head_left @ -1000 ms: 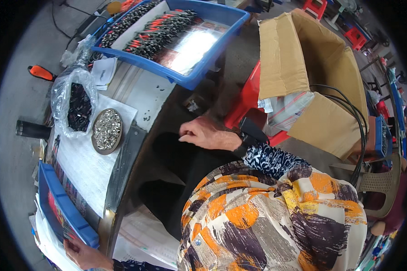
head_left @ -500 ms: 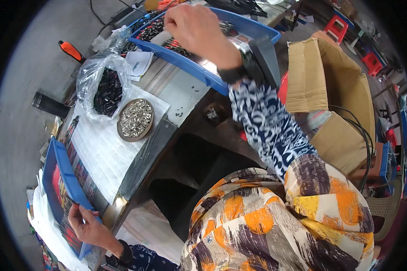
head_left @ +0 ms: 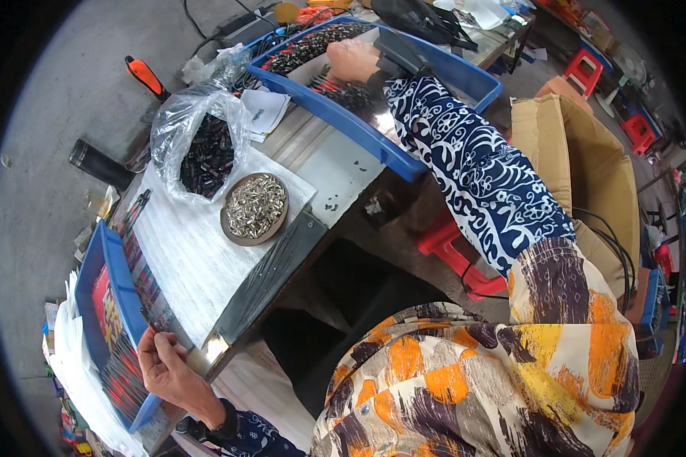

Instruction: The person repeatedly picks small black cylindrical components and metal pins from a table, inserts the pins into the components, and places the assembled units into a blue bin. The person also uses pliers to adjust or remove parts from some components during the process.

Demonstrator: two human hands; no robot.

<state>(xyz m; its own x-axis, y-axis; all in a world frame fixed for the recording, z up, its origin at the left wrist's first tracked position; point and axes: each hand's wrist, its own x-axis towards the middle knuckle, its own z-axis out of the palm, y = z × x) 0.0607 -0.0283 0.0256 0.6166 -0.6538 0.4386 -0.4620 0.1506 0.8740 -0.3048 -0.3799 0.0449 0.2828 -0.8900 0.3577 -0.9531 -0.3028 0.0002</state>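
Item: slim dark stick point(head_left: 145, 315), at the fingertips of the left hand point(head_left: 177, 378), beside the near wall of the lower blue tray point(head_left: 124, 286); long axis steep, free end pointing up and slightly left. Thumb and forefinger pinched together on it.
Item: right hand point(head_left: 354, 61), over the upper blue tray point(head_left: 343, 128), fingers pointing left, next to a row of black-and-red sticks point(head_left: 335, 86); finger grip cannot be told.
Obstruction: black wrist device point(head_left: 401, 55) and patterned sleeve point(head_left: 472, 164), covering part of the upper tray.
Between the trays: white sheet point(head_left: 198, 263), bearing a brown bowl point(head_left: 254, 211) of silver pieces and a clear bag point(head_left: 168, 137) of black parts, side by side.
Beyond: black tumbler point(head_left: 99, 163), lying over; orange-handled tool point(head_left: 145, 76).
Right side: open cardboard box point(head_left: 540, 145); red stool point(head_left: 453, 247).
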